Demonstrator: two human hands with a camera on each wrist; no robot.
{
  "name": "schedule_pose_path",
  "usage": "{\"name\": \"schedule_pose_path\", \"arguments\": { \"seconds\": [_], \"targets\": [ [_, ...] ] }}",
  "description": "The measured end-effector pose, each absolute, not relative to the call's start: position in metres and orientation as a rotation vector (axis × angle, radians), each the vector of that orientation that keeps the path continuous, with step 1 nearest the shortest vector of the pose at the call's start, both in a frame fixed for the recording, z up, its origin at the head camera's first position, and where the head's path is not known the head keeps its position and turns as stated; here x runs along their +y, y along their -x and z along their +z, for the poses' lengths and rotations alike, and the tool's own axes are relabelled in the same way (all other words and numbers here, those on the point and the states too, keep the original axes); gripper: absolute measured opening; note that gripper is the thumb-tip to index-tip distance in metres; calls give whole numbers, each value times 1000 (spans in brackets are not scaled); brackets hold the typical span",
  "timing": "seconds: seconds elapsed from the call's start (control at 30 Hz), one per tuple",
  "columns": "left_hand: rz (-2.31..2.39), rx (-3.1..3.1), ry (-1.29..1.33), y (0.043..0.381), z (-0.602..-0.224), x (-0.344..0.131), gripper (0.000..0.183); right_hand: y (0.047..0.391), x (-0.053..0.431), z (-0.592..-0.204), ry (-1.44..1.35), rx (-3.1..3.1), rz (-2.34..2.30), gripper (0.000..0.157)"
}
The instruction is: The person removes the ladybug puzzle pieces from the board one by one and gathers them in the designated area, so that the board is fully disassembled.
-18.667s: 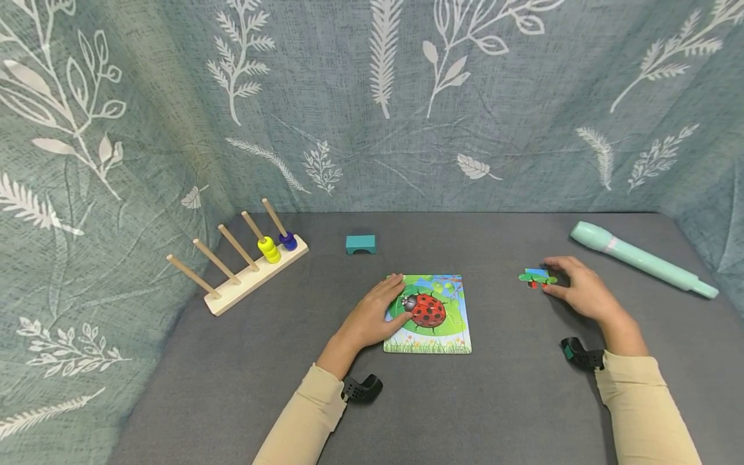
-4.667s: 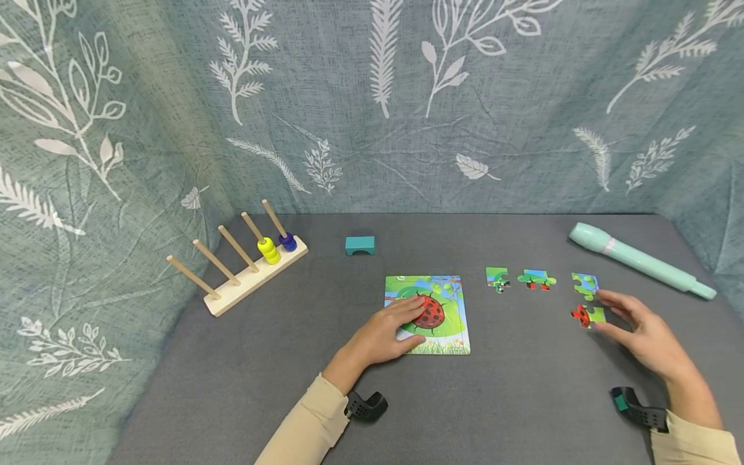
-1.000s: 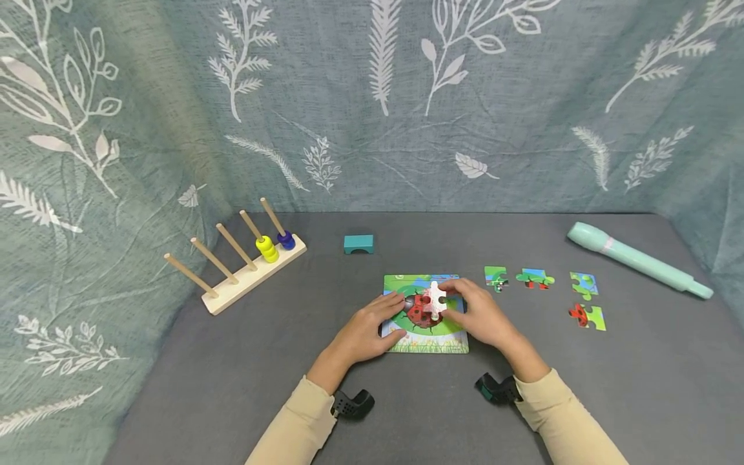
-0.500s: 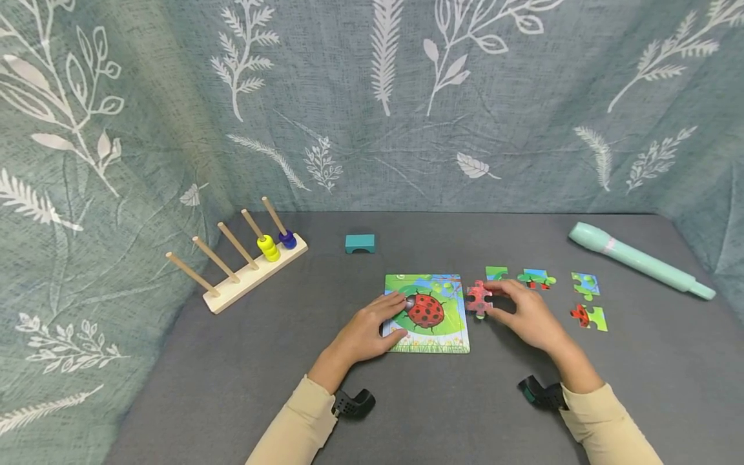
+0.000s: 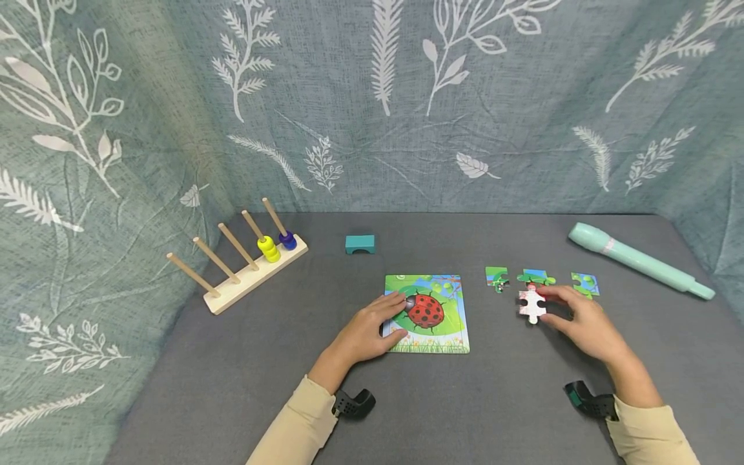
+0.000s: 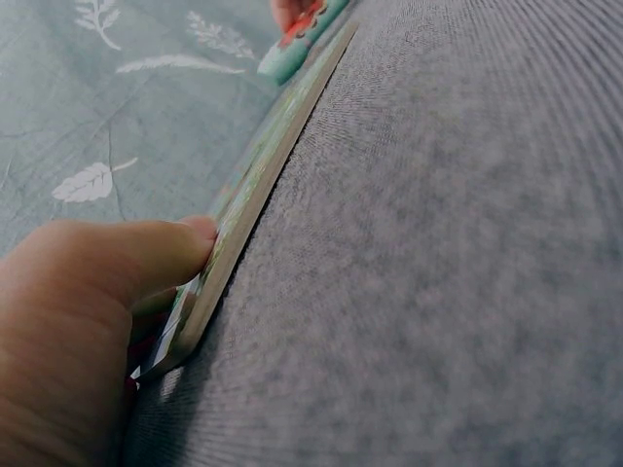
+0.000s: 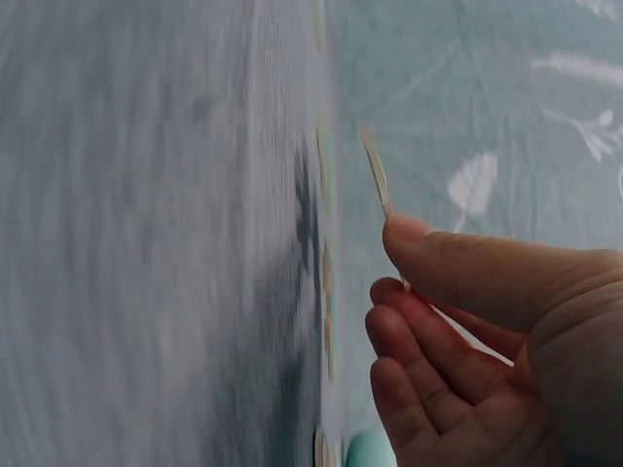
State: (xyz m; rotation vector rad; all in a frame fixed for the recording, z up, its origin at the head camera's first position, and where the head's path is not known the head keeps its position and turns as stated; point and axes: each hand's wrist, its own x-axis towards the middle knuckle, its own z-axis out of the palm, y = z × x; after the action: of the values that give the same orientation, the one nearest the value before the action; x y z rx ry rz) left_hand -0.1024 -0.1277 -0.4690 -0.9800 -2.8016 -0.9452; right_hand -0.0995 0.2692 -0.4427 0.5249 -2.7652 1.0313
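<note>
A square ladybug puzzle board [image 5: 447, 342] lies on the grey tabletop. My left hand [image 5: 363, 329] rests on its left side, fingertips and thumb on the picture; in the left wrist view the thumb lies by the edge of the board [image 6: 255, 195]. My right hand [image 5: 587, 323] pinches a puzzle piece [image 5: 533, 307] between thumb and fingers, raised off the table. In the right wrist view that piece [image 7: 376, 170] appears edge-on. Past it lie loose puzzle pieces: one green [image 5: 496, 276], one blue and green [image 5: 535, 276], one partly covered [image 5: 587, 282].
At the left stands a wooden peg rack [image 5: 244, 284] with yellow and blue rings. A teal arch block [image 5: 360, 243] sits at the back. A mint-green tapered tube [image 5: 642, 258] lies at the right. A patterned curtain [image 5: 349, 116] hangs behind the table.
Over the last second my right hand has carried the puzzle piece rightward from above the board to near the loose pieces. It now covers the red-and-green piece. My left hand has stayed put.
</note>
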Motion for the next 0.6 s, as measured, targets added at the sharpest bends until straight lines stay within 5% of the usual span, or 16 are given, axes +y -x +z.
{"name": "schedule_pose_path", "arguments": {
  "seconds": [0.6],
  "targets": [
    [-960, -2801, 976, 102, -473, -128, 55, 95, 285, -448, -532, -2833, 876, 37]
  ]
}}
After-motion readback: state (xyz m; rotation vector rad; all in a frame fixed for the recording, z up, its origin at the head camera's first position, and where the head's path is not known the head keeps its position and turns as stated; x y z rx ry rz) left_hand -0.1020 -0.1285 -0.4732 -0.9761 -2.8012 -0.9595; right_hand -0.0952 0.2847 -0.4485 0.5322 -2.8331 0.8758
